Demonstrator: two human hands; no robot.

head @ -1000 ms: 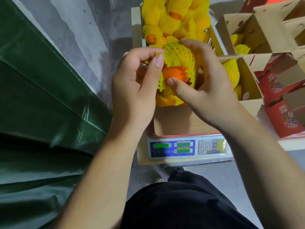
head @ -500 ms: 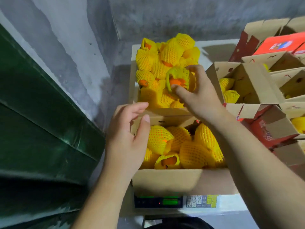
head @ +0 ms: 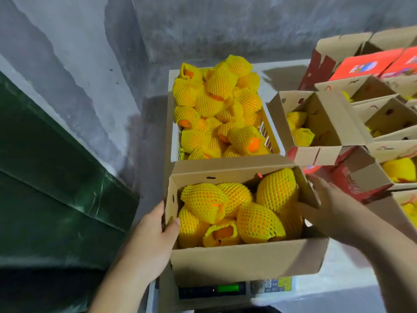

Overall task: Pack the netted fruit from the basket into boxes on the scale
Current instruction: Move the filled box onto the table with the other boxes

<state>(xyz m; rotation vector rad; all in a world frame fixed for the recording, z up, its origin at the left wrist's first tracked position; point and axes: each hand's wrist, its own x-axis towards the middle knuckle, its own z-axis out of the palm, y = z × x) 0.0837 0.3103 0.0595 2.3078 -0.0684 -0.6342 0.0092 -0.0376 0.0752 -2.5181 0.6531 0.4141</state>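
A green tarp (head: 52,177) fills the left of the frame against a grey wall (head: 203,26), out of the work's way.

The basket (head: 170,123) sits upper centre, heaped with netted fruit (head: 216,109); it stands directly behind the box, probably so each fruit makes only a short trip forward.

The box (head: 246,260) occupies lower centre, resting on the scale (head: 228,290), whose green display shows just under the box's front wall. It is full nearly to the rim with fruit in yellow foam nets, so by my reading this box is at or near its weight and ready to come off.

At the right, other boxes (head: 320,118) stand open in a row, some holding fruit, with red lidded ones (head: 365,66) at upper right, likely the finished stock.

The left hand (head: 155,231) grasps the box's left wall, thumb hooked over the rim inside, fingers outside. The right hand (head: 325,206) mirrors it on the right wall: thumb lying inward against the fruit, fingers spread down the outside. It looks like a two-sided hold for lifting or shifting the whole box, which is heavy enough to sag if taken by one side. Neither hand holds a fruit.
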